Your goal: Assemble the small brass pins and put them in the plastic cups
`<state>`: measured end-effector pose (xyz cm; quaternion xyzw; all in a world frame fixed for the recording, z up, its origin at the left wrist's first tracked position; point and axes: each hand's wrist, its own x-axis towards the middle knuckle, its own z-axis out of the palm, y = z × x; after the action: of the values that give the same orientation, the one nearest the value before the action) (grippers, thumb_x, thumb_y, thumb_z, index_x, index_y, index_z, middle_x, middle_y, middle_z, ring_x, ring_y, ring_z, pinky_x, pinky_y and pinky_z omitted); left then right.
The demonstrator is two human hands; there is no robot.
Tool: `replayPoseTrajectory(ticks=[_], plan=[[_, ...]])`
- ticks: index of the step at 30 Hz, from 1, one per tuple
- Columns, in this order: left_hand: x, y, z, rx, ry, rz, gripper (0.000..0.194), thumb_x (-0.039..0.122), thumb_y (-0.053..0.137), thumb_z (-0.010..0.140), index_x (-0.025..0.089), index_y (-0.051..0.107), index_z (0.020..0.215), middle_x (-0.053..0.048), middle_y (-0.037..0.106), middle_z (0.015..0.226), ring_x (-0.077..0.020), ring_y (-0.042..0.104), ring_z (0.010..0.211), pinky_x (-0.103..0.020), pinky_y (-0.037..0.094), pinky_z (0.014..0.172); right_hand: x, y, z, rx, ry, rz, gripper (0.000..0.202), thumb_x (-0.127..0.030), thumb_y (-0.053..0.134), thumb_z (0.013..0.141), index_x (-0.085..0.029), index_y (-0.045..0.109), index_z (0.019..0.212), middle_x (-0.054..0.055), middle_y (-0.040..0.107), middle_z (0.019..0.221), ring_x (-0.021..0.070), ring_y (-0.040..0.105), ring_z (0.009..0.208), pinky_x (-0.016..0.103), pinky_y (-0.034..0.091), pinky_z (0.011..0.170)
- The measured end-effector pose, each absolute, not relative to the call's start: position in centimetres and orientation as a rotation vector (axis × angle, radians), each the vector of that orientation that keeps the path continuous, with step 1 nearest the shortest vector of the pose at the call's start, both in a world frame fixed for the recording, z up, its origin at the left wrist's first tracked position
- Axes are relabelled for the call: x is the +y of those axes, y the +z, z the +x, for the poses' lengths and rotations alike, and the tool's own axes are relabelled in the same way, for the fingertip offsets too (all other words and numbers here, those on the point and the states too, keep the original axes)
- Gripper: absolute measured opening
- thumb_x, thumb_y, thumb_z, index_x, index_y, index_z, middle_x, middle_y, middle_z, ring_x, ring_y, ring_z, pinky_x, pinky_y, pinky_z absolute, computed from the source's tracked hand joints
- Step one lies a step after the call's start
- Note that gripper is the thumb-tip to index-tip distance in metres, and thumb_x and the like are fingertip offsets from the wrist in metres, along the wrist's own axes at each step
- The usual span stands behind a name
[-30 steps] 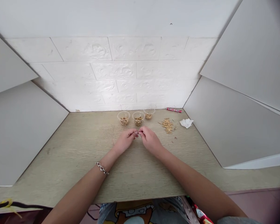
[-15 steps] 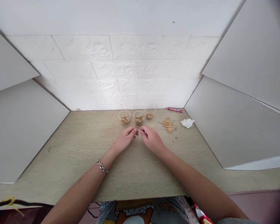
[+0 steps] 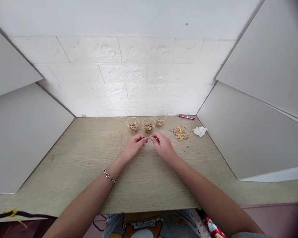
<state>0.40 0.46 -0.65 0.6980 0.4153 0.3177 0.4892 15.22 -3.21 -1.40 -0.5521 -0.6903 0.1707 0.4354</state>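
In the head view, gold bits are held in the middle cup (image 3: 149,121), which is clear. Just in front of it, 1 small thin piece (image 3: 149,137) is pinched by the left hand (image 3: 136,144), with finger and thumb together, and by the right hand (image 3: 162,145) in the same way. What the piece is cannot be told, as it is too small. It could be dropped if it is squeezed badly, and it might be lost near the tiny crumbs (image 3: 121,137) left of the middle cup.

That cup could be tipped if it is bumped by a knuckle, since the hands are so near. If the left cup (image 3: 133,126) beside it, or the back cup (image 3: 160,123) behind it to the right, is bumped too, the bits from all 3 might be mixed. The gold sticks (image 3: 180,134), right of the middle cup, might be scattered if they are brushed by the right hand.
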Motion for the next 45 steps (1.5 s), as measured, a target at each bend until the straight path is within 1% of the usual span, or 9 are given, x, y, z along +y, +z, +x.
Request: replayPoseTrajectory(ticks=[8, 16, 21, 26, 30, 37, 45], plan=[[0.4, -1.3, 0.4, 1.043, 0.803, 1.832, 0.027, 0.038, 0.044, 0.074, 0.015, 0.058, 0.077, -0.001, 0.057, 0.070, -0.0108, 0.049, 0.063, -0.023, 0.040, 0.061, -3.1, -1.7, 15.1, -1.740, 0.438, -1.388, 0.015, -0.022, 0.040, 0.079, -0.019, 0.055, 0.082, 0.002, 0.059, 0.077, 0.0132, 0.051, 0.071, 0.024, 0.037, 0.065], [-0.3, -0.6, 0.4, 1.152, 0.780, 2.143, 0.027, 0.033, 0.040, 0.078, 0.019, 0.062, 0.081, -0.001, 0.061, 0.076, -0.0131, 0.051, 0.069, -0.024, 0.039, 0.062, -3.2, -1.8, 15.1, -1.744, 0.376, -1.422, 0.015, -0.024, 0.042, 0.079, -0.019, 0.056, 0.081, 0.003, 0.060, 0.078, 0.0142, 0.052, 0.071, 0.025, 0.037, 0.064], [-0.4, -0.6, 0.2, 1.122, 0.845, 2.278, 0.024, 0.029, 0.039, 0.079, 0.018, 0.061, 0.084, -0.003, 0.061, 0.078, -0.0133, 0.052, 0.071, -0.025, 0.040, 0.067, -3.3, -1.7, 15.0, -1.720, 0.395, -1.406, 0.015, -0.023, 0.043, 0.078, -0.019, 0.056, 0.080, 0.002, 0.060, 0.075, 0.0131, 0.052, 0.068, 0.024, 0.037, 0.063], [-0.3, -0.9, 0.0, 1.027, 0.860, 2.477, 0.024, 0.024, 0.035, 0.082, 0.017, 0.058, 0.084, -0.005, 0.059, 0.081, -0.0138, 0.052, 0.077, -0.026, 0.040, 0.072, -3.2, -1.9, 14.9, -1.679, 0.443, -1.423, 0.013, -0.024, 0.045, 0.077, -0.019, 0.057, 0.077, 0.000, 0.060, 0.070, 0.0120, 0.051, 0.062, 0.023, 0.037, 0.059], [-0.5, -1.0, 0.2, 1.095, 0.835, 2.588, 0.025, 0.024, 0.034, 0.083, 0.016, 0.057, 0.084, -0.007, 0.057, 0.078, -0.0151, 0.051, 0.075, -0.028, 0.040, 0.071, -3.2, -2.1, 14.9, -1.690, 0.406, -1.463, 0.013, -0.024, 0.045, 0.077, -0.019, 0.056, 0.075, 0.001, 0.060, 0.069, 0.0122, 0.051, 0.062, 0.023, 0.036, 0.058], [-0.4, -0.8, 0.0, 1.048, 0.857, 2.553, 0.024, 0.024, 0.034, 0.083, 0.015, 0.057, 0.083, -0.006, 0.058, 0.078, -0.0142, 0.051, 0.075, -0.026, 0.040, 0.071, -3.5, -2.1, 15.0, -1.778, 0.314, -1.424, 0.015, -0.023, 0.042, 0.079, -0.018, 0.055, 0.079, 0.003, 0.059, 0.072, 0.0135, 0.051, 0.066, 0.024, 0.036, 0.062], [-0.1, -0.4, -0.2, 1.006, 0.910, 2.388, 0.021, 0.024, 0.039, 0.081, 0.016, 0.059, 0.080, -0.002, 0.061, 0.076, -0.0117, 0.053, 0.071, -0.023, 0.040, 0.067, -3.1, -1.9, 15.3, -1.741, 0.458, -1.302, 0.012, -0.021, 0.044, 0.077, -0.018, 0.055, 0.075, -0.001, 0.055, 0.063, 0.0102, 0.049, 0.059, 0.020, 0.036, 0.058]])
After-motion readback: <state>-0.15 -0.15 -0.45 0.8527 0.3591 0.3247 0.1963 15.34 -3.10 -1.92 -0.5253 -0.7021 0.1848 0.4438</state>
